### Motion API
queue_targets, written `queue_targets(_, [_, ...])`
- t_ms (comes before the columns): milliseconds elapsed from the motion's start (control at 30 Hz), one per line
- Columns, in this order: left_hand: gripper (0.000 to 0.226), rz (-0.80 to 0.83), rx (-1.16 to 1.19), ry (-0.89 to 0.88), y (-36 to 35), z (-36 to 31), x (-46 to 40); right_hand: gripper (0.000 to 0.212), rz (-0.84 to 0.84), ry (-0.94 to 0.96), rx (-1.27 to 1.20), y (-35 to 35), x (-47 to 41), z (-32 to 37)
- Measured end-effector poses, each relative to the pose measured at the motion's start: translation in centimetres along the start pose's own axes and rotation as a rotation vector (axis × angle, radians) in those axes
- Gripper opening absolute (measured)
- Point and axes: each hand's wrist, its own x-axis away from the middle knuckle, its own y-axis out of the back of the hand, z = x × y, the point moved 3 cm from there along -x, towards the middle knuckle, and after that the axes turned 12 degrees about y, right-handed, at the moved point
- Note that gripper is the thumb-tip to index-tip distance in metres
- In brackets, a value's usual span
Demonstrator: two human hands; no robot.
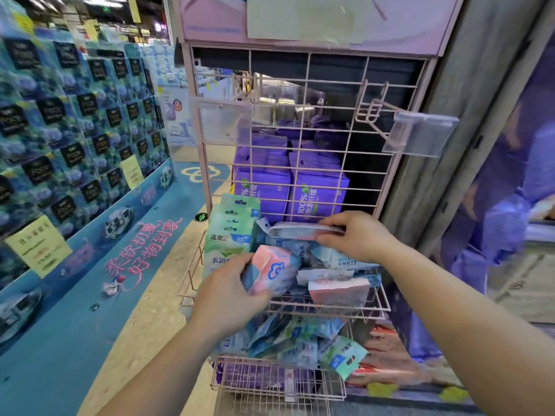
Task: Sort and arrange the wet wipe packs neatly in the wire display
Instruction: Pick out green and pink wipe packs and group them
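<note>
Two bare forearms reach in from the near edge toward the pink wire display [303,121]. The left hand [228,292] is closed around a pink-and-blue wipe pack [271,270] over the middle basket [330,306]. The right hand [357,235] pinches the edge of a pale flat pack [295,229] at the far side of that basket, where green packs [229,232] stand upright on the left and loose packs lie jumbled. Purple packs [288,187] stand behind the grid above. The lower basket [279,382] holds a blue-green heap; motion blur hides most labels.
</note>
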Motion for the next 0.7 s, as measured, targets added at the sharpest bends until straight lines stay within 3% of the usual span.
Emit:
queue_targets(167, [0.075, 0.053, 0.108, 0.065, 0.3, 1.0, -0.4, 0.021, -0.302, 0.067, -0.187, 1.9, 1.2, 0.0])
queue_targets(267, [0.078, 0.052, 0.035, 0.017, 0.0, 0.4, -0.3, 0.027, -0.409, 0.059, -0.37, 2.9, 2.0, 0.6])
queue_targets(400, [0.083, -0.01, 0.075, 0.01, 0.5, -1.6, -0.2, 0.032, -0.238, 0.071, -0.561, 2.1, 2.8, 1.6])
queue_targets(500, [0.044, 0.048, 0.265, 0.011, 1.3, -4.3, -0.7, 0.041, -0.105, 0.116, -0.694, 0.8, 3.6, 3.3])
queue_targets(567, [0.022, 0.178, 0.559, 0.028, 1.0, -5.9, -1.0, 0.043, -0.015, 0.117, -0.783, -0.1, 3.8, 4.4])
queue_targets(633, [0.025, 0.262, 0.847, 0.065, 0.6, -6.4, -1.8, 0.032, 0.014, 0.107, -0.695, -0.3, 4.1, 4.5])
queue_targets(700, [0.033, 0.269, 0.961, 0.078, 0.9, -5.8, -2.5, 0.029, -0.004, 0.073, -0.357, 0.8, 4.5, 3.5])
